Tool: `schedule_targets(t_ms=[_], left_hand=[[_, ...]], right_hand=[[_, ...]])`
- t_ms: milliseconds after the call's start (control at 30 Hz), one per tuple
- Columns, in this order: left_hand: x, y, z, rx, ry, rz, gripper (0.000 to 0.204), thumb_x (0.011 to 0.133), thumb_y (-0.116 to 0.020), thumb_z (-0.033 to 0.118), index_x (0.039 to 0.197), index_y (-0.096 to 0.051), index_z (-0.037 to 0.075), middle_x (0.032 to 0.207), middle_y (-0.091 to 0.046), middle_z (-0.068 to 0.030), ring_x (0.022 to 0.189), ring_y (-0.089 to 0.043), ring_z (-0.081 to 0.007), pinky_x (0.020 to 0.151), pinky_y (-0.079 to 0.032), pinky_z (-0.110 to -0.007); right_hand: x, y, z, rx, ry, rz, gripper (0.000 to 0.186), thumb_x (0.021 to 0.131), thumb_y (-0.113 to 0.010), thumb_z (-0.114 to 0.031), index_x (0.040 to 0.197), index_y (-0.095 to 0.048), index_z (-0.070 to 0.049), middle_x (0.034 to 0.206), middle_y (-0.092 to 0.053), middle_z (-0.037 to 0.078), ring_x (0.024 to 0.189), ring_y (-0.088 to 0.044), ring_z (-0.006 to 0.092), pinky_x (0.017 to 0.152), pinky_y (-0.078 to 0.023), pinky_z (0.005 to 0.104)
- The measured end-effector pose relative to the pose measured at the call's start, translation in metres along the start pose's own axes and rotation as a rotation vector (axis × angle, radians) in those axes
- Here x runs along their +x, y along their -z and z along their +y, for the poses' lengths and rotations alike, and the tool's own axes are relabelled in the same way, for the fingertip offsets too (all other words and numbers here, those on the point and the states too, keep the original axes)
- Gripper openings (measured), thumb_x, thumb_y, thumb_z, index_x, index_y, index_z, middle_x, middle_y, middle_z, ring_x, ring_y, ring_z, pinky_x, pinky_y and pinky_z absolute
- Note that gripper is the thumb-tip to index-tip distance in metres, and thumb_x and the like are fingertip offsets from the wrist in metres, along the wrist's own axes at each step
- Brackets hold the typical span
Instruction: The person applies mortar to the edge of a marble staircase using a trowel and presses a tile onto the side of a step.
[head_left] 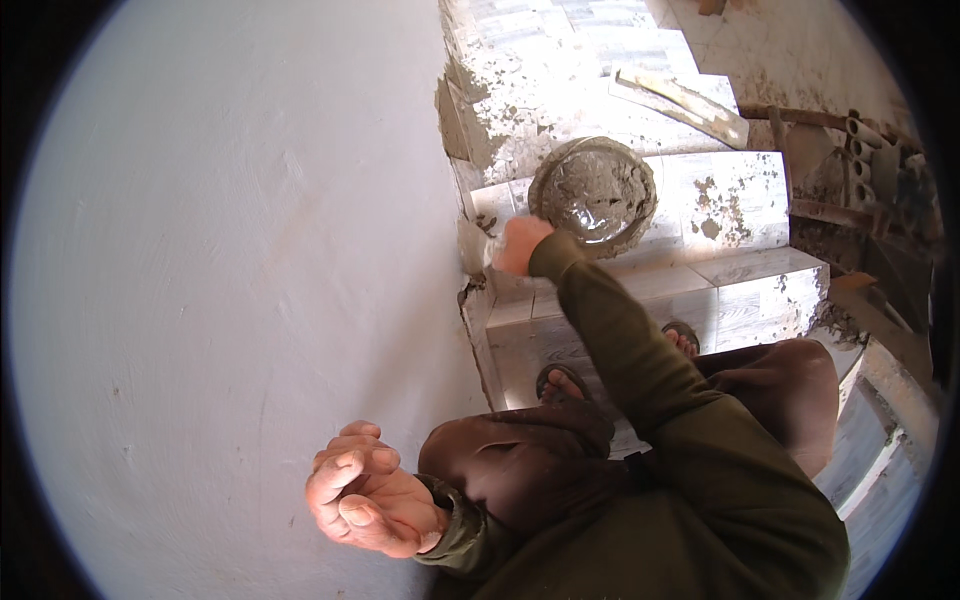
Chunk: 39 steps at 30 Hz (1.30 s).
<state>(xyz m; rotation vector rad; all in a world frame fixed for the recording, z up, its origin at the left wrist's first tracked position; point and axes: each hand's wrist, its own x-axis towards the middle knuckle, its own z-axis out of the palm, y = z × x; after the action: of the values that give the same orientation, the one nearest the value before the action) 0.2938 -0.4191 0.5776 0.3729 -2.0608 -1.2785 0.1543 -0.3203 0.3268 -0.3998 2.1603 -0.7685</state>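
My left hand (372,492) is raised in front of the white wall (220,300), palm up. Its fingers are loosely bent and apart, with nothing in them. My right hand (522,246) reaches down to the wall's lower edge by a stair step, its fingers closed. Something pale shows at the fingertips, too blurred to name. Beside that hand, on the tiled step (735,190), stands a round tub (645,222) of wet grey mortar (600,185). The wall edge near my right hand is rough and broken.
A mortar-smeared board (685,105) lies on a step farther up. Dried mortar splashes dot the tiles. Pipes (858,160) and other clutter fill the right side. My sandalled feet (562,384) rest on a lower step.
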Motion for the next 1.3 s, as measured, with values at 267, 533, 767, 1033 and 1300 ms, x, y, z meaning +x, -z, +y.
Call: schedule_targets(t_ms=[267, 533, 767, 1033, 1300], left_hand=[[0.0, -0.005, 0.006, -0.054, -0.061, -0.093, 0.037, 0.091, -0.037, 0.029, 0.098, -0.055, -0.002, 0.061, -0.048, -0.0071, 0.06, -0.041, -0.0151, 0.064, -0.039, -0.035], [-0.004, 0.007, 0.013, -0.018, -0.06, -0.08, 0.036, 0.092, -0.034, 0.026, 0.098, -0.055, -0.002, 0.063, -0.048, -0.0069, 0.063, -0.041, -0.0155, 0.068, -0.04, -0.037], [-0.008, 0.011, 0.016, 0.009, -0.027, -0.047, 0.035, 0.092, -0.035, 0.025, 0.098, -0.056, -0.002, 0.064, -0.048, -0.0066, 0.063, -0.041, -0.0149, 0.07, -0.041, -0.037], [-0.01, 0.015, 0.011, 0.042, -0.006, -0.011, 0.033, 0.091, -0.037, 0.025, 0.098, -0.055, -0.002, 0.064, -0.047, -0.0067, 0.063, -0.042, -0.0147, 0.072, -0.041, -0.038], [-0.007, 0.013, 0.013, 0.077, -0.014, -0.031, 0.032, 0.091, -0.038, 0.024, 0.1, -0.055, -0.002, 0.065, -0.048, -0.0073, 0.062, -0.043, -0.0147, 0.073, -0.042, -0.038]], right_hand=[[0.05, 0.174, 0.02, -0.382, -0.053, -0.419, 0.023, 0.074, -0.053, -0.022, 0.074, -0.062, -0.001, 0.063, -0.062, 0.009, 0.057, -0.059, 0.017, 0.054, -0.048, 0.031], [-0.034, 0.189, 0.089, -1.073, -0.039, -0.11, 0.033, 0.082, -0.051, -0.031, 0.099, -0.056, -0.004, 0.067, -0.058, 0.012, 0.056, -0.057, 0.0201, 0.051, -0.048, 0.035], [-0.022, 0.112, 0.163, -1.231, 0.051, 0.195, 0.021, 0.079, -0.052, -0.016, 0.092, -0.061, -0.003, 0.082, -0.062, 0.014, 0.075, -0.063, 0.0245, 0.059, -0.05, 0.0334], [-0.008, 0.096, 0.177, -0.806, -0.082, 0.056, 0.019, 0.075, -0.057, -0.021, 0.075, -0.064, -0.004, 0.079, -0.064, 0.018, 0.075, -0.063, 0.0319, 0.065, -0.051, 0.0389], [-0.013, 0.089, 0.194, -0.486, -0.238, 0.074, 0.033, 0.071, -0.06, -0.031, 0.083, -0.065, 0.0, 0.083, -0.062, 0.023, 0.08, -0.061, 0.0376, 0.074, -0.05, 0.0401]])
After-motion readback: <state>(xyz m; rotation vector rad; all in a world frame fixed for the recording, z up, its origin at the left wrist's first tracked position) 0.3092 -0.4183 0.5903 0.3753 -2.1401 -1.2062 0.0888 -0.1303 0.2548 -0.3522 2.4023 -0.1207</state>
